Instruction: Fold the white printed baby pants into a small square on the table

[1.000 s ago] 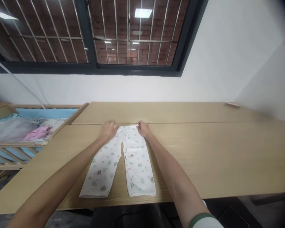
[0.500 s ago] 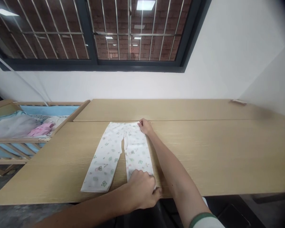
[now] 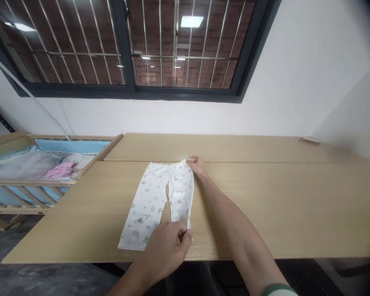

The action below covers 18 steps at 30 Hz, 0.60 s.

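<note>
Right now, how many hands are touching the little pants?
2: the left hand pinches the near cuff of the pants; the right hand holds the waistband's far corner.

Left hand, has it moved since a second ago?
Yes. The left hand has come back from the table seam to the near edge of the table, where it pinches a leg hem of the baby trousers.

No text, label, brand or number can be read anywhere; the baby trousers (image 3: 154,197) carry only small printed figures, too small to make out.
</note>
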Each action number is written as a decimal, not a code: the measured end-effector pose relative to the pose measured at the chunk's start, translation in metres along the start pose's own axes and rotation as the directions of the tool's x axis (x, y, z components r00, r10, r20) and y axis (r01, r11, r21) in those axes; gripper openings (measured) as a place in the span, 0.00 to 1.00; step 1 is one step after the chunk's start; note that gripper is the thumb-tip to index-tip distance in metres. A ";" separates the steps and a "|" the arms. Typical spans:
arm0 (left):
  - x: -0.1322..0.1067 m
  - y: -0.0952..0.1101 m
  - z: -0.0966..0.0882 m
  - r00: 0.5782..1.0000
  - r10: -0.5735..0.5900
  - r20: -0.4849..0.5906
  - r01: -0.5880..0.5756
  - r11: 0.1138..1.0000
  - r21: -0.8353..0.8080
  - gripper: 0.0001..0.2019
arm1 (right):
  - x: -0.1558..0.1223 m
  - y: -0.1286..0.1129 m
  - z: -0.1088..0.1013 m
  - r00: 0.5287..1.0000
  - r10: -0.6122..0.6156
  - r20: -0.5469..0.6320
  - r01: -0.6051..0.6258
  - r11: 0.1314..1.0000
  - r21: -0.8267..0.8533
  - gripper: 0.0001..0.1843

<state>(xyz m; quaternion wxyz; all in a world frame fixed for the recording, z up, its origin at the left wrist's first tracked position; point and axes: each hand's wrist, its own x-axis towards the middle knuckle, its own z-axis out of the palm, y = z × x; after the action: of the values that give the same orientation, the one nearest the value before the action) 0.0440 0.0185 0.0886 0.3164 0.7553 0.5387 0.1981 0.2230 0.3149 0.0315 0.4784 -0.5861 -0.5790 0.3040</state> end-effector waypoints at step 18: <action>-0.092 -0.129 -0.044 0.902 -0.318 -0.293 0.323 0.946 -0.030 0.24 | -0.033 -0.092 0.183 0.996 0.007 0.090 0.026 0.932 -0.361 0.16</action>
<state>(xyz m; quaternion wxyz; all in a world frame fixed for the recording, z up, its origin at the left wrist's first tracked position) -0.1042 -0.0278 0.0350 0.2538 0.6215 0.6983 0.2485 0.0164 0.3097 0.0436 0.3373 -0.6470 -0.6489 0.2158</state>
